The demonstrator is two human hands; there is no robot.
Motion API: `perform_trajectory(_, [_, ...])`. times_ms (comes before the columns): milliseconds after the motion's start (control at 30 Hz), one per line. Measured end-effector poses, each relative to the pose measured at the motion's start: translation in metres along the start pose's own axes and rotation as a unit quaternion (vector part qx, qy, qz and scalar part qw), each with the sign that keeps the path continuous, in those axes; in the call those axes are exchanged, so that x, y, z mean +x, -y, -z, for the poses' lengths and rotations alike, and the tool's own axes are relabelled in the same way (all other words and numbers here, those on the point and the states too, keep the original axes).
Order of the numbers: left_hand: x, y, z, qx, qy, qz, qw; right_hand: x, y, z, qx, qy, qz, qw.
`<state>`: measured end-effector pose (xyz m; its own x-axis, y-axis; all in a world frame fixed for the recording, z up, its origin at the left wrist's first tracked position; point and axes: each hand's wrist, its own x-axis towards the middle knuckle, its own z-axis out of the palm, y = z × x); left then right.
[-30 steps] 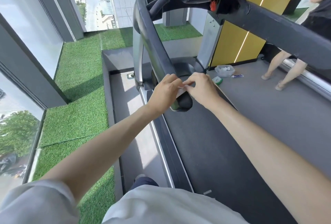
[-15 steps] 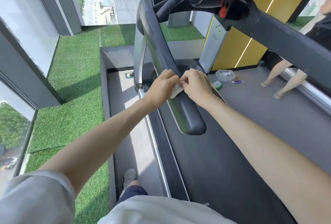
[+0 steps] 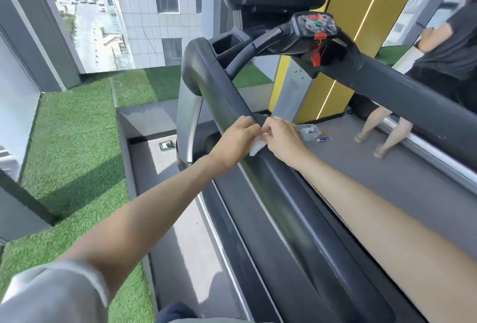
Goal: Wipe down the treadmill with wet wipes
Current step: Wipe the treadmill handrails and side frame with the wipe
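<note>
Both my hands have slid further up the dark grey plastic treadmill handrail (image 3: 222,106), left hand (image 3: 233,139) and right hand (image 3: 282,139) together pinching the small white wet wipe (image 3: 256,146).

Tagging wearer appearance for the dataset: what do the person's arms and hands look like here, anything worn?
Both forearms are bare from the elbow down. The left hand and right hand are ungloved; no watch, ring or wristband shows. A short light grey sleeve covers the left upper arm. The right upper arm is out of frame.
</note>
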<state>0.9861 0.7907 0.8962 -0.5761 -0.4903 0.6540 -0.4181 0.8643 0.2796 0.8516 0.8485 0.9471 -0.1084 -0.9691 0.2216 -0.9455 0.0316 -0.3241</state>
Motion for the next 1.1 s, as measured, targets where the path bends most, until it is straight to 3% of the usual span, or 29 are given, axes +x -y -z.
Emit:
perform_trajectory(267, [0.054, 0.086, 0.011, -0.051, 0.016, -0.029, 0.998, 0.090, 0.021, -0.025, -0.008, -0.016, -0.040, 0.999])
perform_trajectory(700, [0.110, 0.197, 0.001, -0.026, -0.025, 0.007, 0.999, 0.217, 0.036, -0.054, -0.044, -0.011, 0.003, 0.999])
perform_trajectory(1100, [0.153, 0.289, 0.004, -0.033, -0.014, -0.035, 0.999, 0.309, 0.049, -0.080, -0.088, -0.052, 0.029, 0.994])
